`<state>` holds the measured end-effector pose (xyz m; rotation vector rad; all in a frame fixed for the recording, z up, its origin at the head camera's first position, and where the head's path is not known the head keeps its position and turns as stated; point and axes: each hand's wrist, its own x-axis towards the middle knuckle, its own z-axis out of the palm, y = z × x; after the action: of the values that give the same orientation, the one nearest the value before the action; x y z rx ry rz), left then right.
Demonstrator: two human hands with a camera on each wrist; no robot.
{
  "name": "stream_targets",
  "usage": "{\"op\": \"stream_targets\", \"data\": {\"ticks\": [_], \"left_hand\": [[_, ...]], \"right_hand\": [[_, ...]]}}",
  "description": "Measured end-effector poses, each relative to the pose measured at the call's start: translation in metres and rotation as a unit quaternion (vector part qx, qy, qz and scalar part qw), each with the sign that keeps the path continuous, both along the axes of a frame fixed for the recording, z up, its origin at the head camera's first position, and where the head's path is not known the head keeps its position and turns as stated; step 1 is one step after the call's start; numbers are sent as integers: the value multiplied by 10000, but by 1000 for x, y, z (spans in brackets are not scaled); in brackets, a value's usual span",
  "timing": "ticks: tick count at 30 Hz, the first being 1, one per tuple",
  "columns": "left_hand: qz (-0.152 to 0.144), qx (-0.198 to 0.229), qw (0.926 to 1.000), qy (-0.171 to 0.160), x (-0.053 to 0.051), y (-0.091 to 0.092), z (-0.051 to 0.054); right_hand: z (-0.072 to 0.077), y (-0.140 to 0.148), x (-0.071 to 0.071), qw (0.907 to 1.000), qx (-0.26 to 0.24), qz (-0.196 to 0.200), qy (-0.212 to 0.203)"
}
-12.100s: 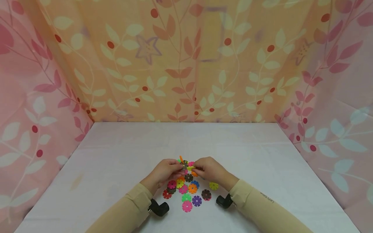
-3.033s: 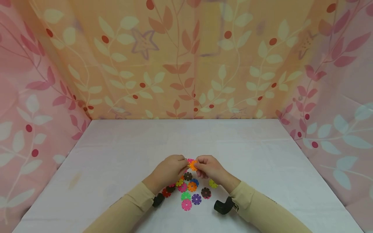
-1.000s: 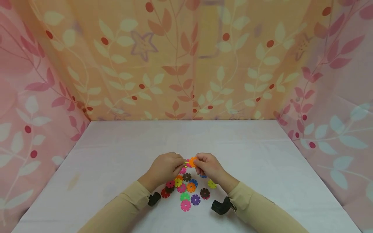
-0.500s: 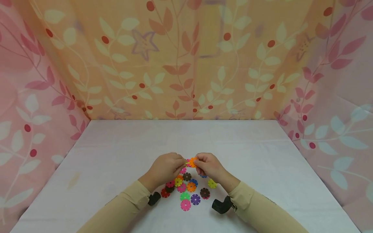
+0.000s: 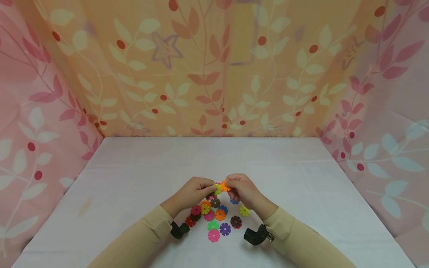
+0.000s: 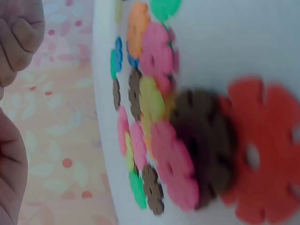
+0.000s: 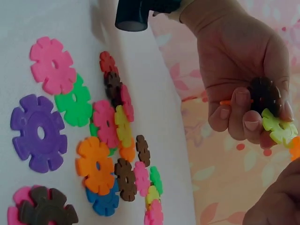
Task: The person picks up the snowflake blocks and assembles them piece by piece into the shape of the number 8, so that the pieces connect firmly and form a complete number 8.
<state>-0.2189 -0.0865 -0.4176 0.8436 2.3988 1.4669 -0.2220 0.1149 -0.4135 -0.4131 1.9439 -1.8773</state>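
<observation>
Linked notched discs: orange disc [image 5: 225,185] at the right end, yellow-green disc [image 5: 218,189] touching it, then dark brown disc [image 7: 264,96]. All held up between the hands, above the far side of the loose pile.

Left hand [image 5: 191,191]: fingers curled, thumb and fingers on the dark brown disc; thin orange edge [image 7: 226,102] pokes out between its fingers, rest of that piece hidden. Right hand [image 5: 246,190]: thumb and fingers pinch the orange disc by its right side, other fingers curled under.

Loose discs on the desk [image 5: 151,160] below. Near side: pink disc [image 5: 213,235] overlapping green disc [image 5: 212,225], purple disc [image 5: 225,229] just beside. Middle: second orange disc [image 5: 220,214] partly over blue disc [image 5: 223,210]; brown disc [image 5: 215,203] behind. Left cluster: red disc [image 5: 190,222] at the outer edge, overlapped by a very dark disc [image 5: 195,217]. Right: yellow disc [image 5: 244,211], near a brown-over-pink pair [image 5: 236,222].

Black fitting at each wrist, left one [image 5: 181,230], right one [image 5: 256,235]. Beige sleeves [image 5: 140,236]. Leaf-print cloth [image 5: 214,74] behind the white-covered desk, pink on both sides.
</observation>
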Motion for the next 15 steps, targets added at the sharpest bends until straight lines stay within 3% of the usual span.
{"op": "stream_targets", "data": {"ticks": [2, 4, 6, 8, 10, 13, 15], "left_hand": [[-57, 76, 9997, -226, 0, 1, 0], [-83, 22, 9999, -147, 0, 1, 0], [-62, -158, 9994, 286, 0, 3, -1], [3, -579, 9928, 1052, 2, 4, 0], [82, -1023, 9736, 2039, 5, 6, 2], [212, -1495, 9247, 3495, 8, 8, 2], [261, -1483, 8947, 4205, 9, 9, 2]], "right_hand": [[2, 0, 1, 9999, -42, 2, -105], [4, 0, 1, 9998, -48, -18, -198], [4, 1, 1, 9995, -53, -72, -315], [7, 1, 4, 9992, -36, -121, -377], [7, 1, 4, 9991, -32, -164, -381], [9, 1, 7, 9996, 32, -162, -237], [8, 1, 7, 9999, 43, -135, -48]]}}
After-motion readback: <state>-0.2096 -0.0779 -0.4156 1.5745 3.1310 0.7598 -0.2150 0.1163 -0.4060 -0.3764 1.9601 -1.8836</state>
